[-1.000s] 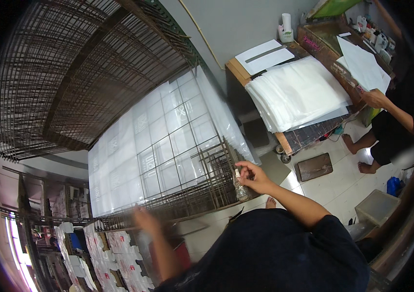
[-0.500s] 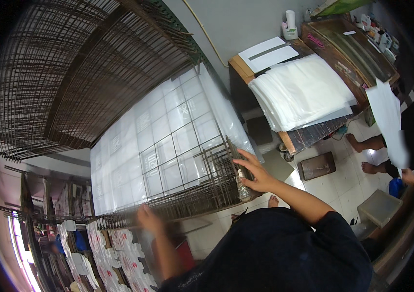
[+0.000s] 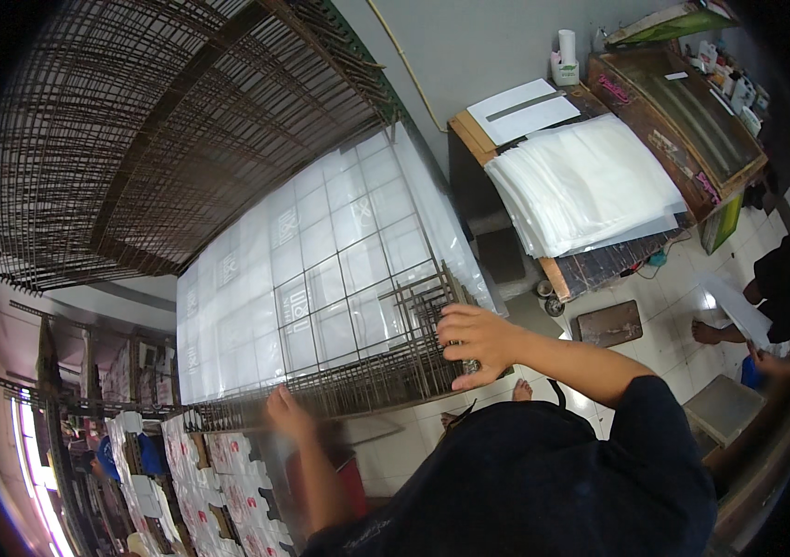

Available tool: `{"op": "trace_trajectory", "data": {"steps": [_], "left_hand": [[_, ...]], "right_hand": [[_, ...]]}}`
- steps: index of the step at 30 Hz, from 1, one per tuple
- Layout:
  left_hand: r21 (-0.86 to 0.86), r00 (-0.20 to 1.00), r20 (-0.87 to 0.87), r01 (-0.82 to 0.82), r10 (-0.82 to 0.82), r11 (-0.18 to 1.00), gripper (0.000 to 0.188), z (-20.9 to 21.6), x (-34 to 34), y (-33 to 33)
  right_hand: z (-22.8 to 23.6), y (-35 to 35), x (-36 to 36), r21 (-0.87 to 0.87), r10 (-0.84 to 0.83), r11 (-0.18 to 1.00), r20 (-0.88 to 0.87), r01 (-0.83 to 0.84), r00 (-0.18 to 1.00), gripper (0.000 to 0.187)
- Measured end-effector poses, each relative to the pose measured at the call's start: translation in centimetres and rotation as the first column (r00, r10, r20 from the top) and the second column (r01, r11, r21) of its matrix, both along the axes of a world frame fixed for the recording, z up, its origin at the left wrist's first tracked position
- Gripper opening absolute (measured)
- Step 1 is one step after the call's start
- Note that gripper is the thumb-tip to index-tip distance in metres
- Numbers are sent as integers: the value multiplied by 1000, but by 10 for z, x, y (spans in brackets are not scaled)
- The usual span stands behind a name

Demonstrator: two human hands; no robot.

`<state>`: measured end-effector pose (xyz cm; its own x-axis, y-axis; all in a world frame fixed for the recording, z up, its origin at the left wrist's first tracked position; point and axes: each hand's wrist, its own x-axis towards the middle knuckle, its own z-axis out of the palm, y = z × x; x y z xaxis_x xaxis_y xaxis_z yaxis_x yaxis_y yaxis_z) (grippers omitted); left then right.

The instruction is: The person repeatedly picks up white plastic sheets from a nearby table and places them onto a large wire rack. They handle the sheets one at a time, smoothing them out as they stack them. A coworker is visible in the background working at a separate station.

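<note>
A drying rack of wire shelves (image 3: 335, 255) stands before me, its lower shelves stacked flat and its upper ones (image 3: 154, 121) tilted up at the far left. Clear plastic sheets with white print (image 3: 237, 316) lie across the top lowered shelf, partly under its wires. My right hand (image 3: 483, 343) is closed, its fingers curled over the rack's near right corner. At the front edge, close to the near border of the sheets, is my left hand (image 3: 291, 416). It is blurred, so its grip cannot be made out.
A pile of translucent white sheets (image 3: 590, 186) lies on a table at the right, beside a wooden-framed screen (image 3: 683, 111). Another person's hand (image 3: 776, 362) holds a pale sheet (image 3: 738, 311) at the far right. Folded printed cartons (image 3: 237, 473) are stacked at the lower left.
My right hand's fingers have curled down over the rack corner. My left hand stays near the front edge. The other person's pale sheet has moved lower.
</note>
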<state>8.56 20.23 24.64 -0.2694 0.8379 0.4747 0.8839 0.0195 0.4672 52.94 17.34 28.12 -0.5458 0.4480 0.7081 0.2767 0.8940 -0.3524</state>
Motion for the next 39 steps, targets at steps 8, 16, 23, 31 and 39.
{"op": "trace_trajectory", "data": {"steps": [8,16,23,31,39], "left_hand": [[-99,999,0,-32,32,995,38,-11,-19,2],[111,999,-24,39,-37,993,40,-9,-5,4],[112,999,-49,21,-16,993,42,-6,2,2],[78,999,-4,51,-51,996,41,-1,2,2],[49,999,-7,40,-39,998,41,1,4,0]], "right_hand": [[-7,9,0,6,291,953,262,-303,920,52],[-26,17,-6,102,259,950,274,-295,926,39],[-30,19,-9,133,263,946,217,-295,940,36],[-30,19,-10,127,245,950,254,-284,936,34],[-29,19,-10,117,255,948,270,-295,928,34]]}}
